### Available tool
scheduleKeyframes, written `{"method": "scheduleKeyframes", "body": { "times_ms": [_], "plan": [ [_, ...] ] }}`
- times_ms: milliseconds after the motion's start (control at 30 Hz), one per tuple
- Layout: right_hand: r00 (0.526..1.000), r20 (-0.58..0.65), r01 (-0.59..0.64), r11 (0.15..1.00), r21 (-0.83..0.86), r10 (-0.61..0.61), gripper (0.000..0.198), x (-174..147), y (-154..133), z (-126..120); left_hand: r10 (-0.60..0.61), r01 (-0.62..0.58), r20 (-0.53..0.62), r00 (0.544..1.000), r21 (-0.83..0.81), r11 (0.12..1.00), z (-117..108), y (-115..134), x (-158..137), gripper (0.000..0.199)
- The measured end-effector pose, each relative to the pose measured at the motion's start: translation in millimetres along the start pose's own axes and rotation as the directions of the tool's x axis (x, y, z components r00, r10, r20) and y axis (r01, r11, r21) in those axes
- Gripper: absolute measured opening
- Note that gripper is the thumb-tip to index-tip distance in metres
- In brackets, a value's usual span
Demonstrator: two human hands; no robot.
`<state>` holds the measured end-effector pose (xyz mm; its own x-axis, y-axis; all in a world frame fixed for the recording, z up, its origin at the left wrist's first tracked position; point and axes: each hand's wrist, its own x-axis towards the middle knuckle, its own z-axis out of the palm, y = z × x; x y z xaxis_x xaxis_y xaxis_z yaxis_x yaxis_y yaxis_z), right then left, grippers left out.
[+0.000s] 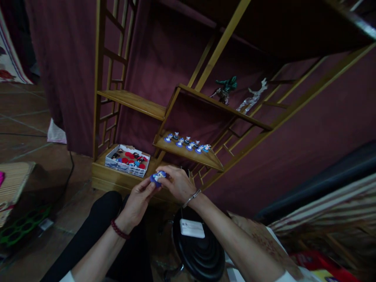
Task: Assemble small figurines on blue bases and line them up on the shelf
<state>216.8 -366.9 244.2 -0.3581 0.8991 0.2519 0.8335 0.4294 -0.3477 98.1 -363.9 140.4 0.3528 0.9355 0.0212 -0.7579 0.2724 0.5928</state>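
A small figurine (159, 176) with blue-purple hair, a white body and a round purple base is held between both hands in front of the shelf. My left hand (141, 199) pinches its base from the left. Around its top and right side close the fingers of my right hand (177, 182). Similar figurines (190, 145) stand in two rows on the small wooden shelf (205, 158) just beyond. To the left, a cardboard box (126, 168) holds more figures with red, black and blue parts, jumbled together.
Above the figurines, a green statuette (226, 89) and a clear deer-like ornament (253, 97) stand on a higher shelf. Below my right forearm is a black round stool (202, 254) with a white phone-like object (192, 228) on it. A bamboo-topped table (17, 184) stands at left.
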Motion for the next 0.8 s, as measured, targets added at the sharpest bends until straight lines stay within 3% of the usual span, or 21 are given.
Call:
{"method": "scheduleKeyframes", "body": {
  "times_ms": [367,567,800],
  "plan": [
    [0.993,0.028,0.116,0.992,-0.055,-0.114,0.026,-10,18,-16,-0.099,0.099,0.120,0.988,0.006,0.995,12,2,8,0.026],
    [0.996,-0.075,0.035,0.999,-0.025,-0.037,0.037,-10,39,-25,-0.132,0.124,0.164,0.978,0.054,0.991,30,3,28,0.026],
    [0.980,-0.198,0.003,0.998,0.064,0.010,0.031,-11,64,-28,-0.143,0.133,0.177,0.974,0.066,0.989,50,-7,49,0.022]
  ]
}}
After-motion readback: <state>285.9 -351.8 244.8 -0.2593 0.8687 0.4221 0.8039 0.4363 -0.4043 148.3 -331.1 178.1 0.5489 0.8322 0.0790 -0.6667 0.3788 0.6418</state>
